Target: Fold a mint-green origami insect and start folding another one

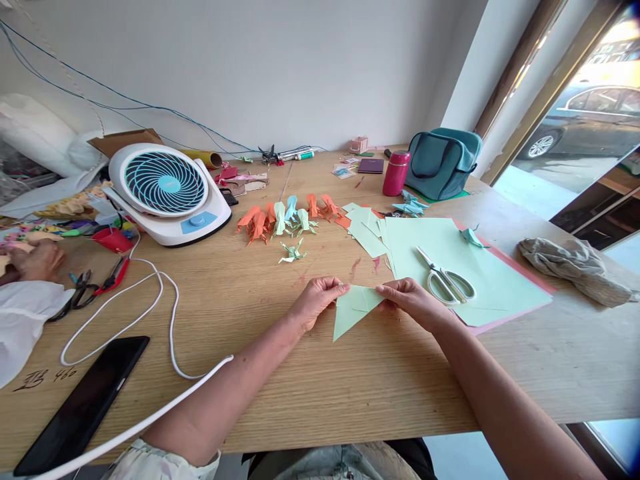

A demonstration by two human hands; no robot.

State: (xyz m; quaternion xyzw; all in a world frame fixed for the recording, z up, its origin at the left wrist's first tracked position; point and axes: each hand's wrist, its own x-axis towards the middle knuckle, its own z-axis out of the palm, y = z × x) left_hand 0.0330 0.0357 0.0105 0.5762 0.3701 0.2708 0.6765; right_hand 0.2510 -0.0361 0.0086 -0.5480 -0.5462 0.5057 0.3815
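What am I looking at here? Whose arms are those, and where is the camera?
The camera sits on a person's head and looks down, so the two arms are their own. The left hand and right hand hold a folded green paper between them, just above a wooden table. On the table lie scissors on big green sheets, a row of little folded paper animals, a small fan, a black phone and a teal bag. At the far left is another person's hand.
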